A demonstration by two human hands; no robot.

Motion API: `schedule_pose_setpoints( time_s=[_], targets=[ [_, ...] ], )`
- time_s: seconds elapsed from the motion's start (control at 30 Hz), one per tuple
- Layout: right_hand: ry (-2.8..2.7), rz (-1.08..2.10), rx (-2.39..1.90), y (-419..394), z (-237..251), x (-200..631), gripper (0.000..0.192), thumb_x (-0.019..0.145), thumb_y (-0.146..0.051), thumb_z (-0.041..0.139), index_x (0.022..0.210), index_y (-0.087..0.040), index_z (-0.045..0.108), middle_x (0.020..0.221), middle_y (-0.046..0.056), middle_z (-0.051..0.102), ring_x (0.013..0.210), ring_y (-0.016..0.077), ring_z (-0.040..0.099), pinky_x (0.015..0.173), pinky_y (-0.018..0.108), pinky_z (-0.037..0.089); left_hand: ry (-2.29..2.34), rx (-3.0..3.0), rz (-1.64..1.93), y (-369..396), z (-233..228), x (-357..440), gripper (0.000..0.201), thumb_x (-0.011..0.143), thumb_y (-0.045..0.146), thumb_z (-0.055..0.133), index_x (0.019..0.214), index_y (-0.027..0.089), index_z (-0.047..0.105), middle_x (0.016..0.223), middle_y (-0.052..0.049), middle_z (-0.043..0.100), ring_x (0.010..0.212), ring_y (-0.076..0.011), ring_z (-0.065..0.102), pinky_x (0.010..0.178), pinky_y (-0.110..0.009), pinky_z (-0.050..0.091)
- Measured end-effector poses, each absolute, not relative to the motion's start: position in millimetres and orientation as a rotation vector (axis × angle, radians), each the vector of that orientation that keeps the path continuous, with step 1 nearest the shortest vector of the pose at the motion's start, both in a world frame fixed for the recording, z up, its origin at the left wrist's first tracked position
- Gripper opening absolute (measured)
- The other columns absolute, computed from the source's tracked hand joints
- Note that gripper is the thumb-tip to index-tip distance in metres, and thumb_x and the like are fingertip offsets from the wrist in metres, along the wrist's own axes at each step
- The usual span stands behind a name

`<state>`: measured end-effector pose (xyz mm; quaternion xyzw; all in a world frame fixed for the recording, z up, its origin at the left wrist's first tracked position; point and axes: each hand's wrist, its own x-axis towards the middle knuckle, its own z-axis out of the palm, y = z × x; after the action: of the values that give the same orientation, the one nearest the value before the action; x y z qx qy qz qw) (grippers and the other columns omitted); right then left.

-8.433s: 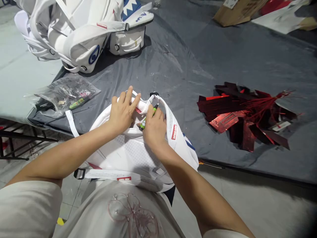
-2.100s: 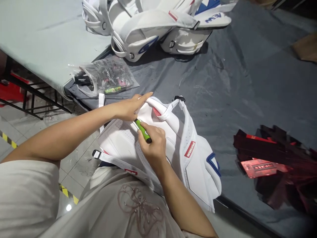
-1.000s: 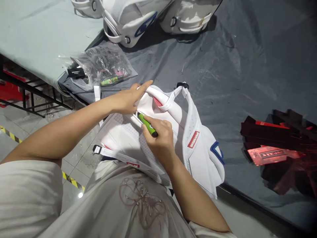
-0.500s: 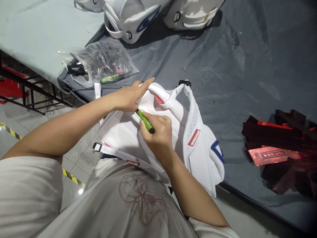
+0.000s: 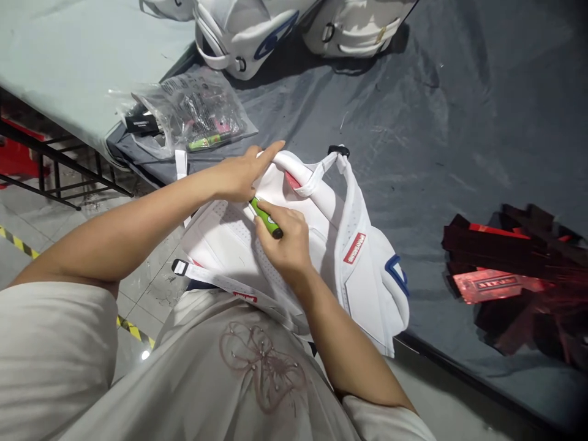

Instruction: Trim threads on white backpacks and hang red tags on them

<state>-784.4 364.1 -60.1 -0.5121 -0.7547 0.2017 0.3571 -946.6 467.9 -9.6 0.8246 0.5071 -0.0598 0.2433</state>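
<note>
A white backpack [image 5: 316, 217] lies across the table's front edge and against my body, its straps facing up. My right hand [image 5: 287, 239] is closed around a green marker pen [image 5: 265, 215] with a dark end. The pen's far tip meets the backpack right beside my left hand and is hidden there. My left hand [image 5: 243, 174] grips the top edge of the backpack, one finger stretched along the padded rim, the others partly out of sight. A black buckle [image 5: 339, 150] sits on the strap at the top, and a red label [image 5: 354, 248] marks the right shoulder strap.
A clear plastic bag [image 5: 197, 116] with small items and a green marker lies behind my left hand. More white bags [image 5: 250, 40] stand at the back. Black and red strips [image 5: 509, 257] are piled at the right on the grey-covered table [image 5: 413, 135].
My right hand and the marker have shifted slightly up and left. The backpack's right side has moved a little left in view. Both hands keep their hold.
</note>
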Motion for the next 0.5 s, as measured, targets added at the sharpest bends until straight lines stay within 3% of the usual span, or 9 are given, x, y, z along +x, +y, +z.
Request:
schedule_pose_setpoints(
  time_s=[0.37, 0.5],
  targets=[
    [-1.962, 0.541, -1.343, 366.0, -57.4, -775.2, 0.025, 0.089, -0.028, 0.059, 0.11, -0.022, 0.072, 0.103, 0.005, 0.078, 0.088, 0.0232, 0.072, 0.085, 0.04, 0.05, 1.363, 2.259, -0.159, 467.3, -8.7, -947.7, 0.106, 0.079, 0.033, 0.066, 0.157, 0.03, -0.006, 0.15, -0.015, 0.034, 0.122, -0.0336, 0.055, 0.1, -0.041, 0.046],
    [-1.958, 0.539, -1.316, 366.1, -57.4, -777.0, 0.025, 0.09, -0.027, 0.059, 0.112, -0.022, 0.071, 0.11, 0.006, 0.077, 0.093, 0.0225, 0.072, 0.087, 0.039, 0.05, 1.354, 2.259, -0.14, 466.0, -7.8, -947.6, 0.106, 0.079, 0.031, 0.067, 0.157, 0.029, -0.005, 0.149, -0.015, 0.035, 0.126, -0.0352, 0.053, 0.103, -0.042, 0.044]
  ],
)
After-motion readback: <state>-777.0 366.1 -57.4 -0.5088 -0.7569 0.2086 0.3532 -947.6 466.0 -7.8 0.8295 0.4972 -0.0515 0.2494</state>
